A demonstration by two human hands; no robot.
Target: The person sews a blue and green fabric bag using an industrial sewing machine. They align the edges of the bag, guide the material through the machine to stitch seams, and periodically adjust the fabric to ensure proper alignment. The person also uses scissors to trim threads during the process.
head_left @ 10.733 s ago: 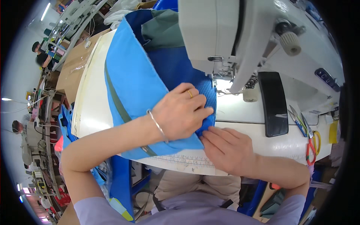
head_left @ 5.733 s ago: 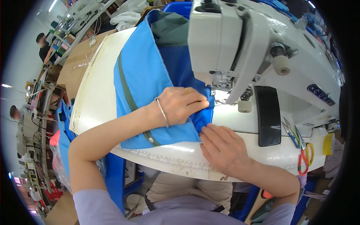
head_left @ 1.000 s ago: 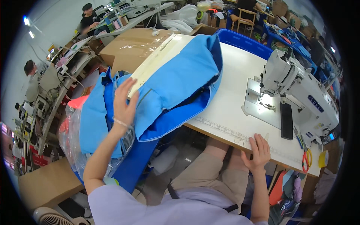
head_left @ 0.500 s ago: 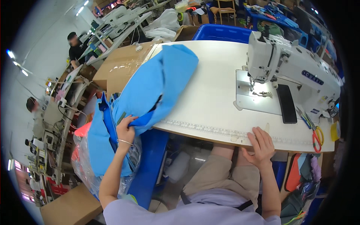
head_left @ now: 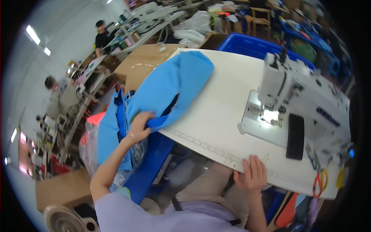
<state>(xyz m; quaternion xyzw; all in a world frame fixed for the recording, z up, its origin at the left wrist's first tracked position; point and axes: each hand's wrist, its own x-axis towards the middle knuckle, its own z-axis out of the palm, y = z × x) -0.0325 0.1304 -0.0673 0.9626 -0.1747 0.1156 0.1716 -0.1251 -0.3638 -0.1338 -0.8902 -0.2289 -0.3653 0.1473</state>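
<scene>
A light-blue fabric piece [head_left: 166, 89] lies bunched on the left side of the white sewing table [head_left: 224, 85], its dark blue inside showing at an opening. My left hand [head_left: 141, 125] is closed on its near edge, fingertips partly hidden by the folds. More blue fabric [head_left: 108, 135] hangs beside that wrist, over a clear plastic bag. At the table's front edge, my right hand [head_left: 252, 174] rests with fingers stretched out on the top, holding nothing. A white sewing machine [head_left: 293, 85] stands to the right, well apart from the fabric.
A black flat object [head_left: 295, 136] lies by the machine's plate. Scissors with red and yellow handles [head_left: 320, 181] lie at the right edge. A blue bin [head_left: 247, 44] stands behind the table, a cardboard box [head_left: 145, 58] at its far left. People sit at other benches leftward.
The whole view has tilted and shifted, bringing a fan into sight at lower left. Both hands stay at about the same places on the fabric and table edge.
</scene>
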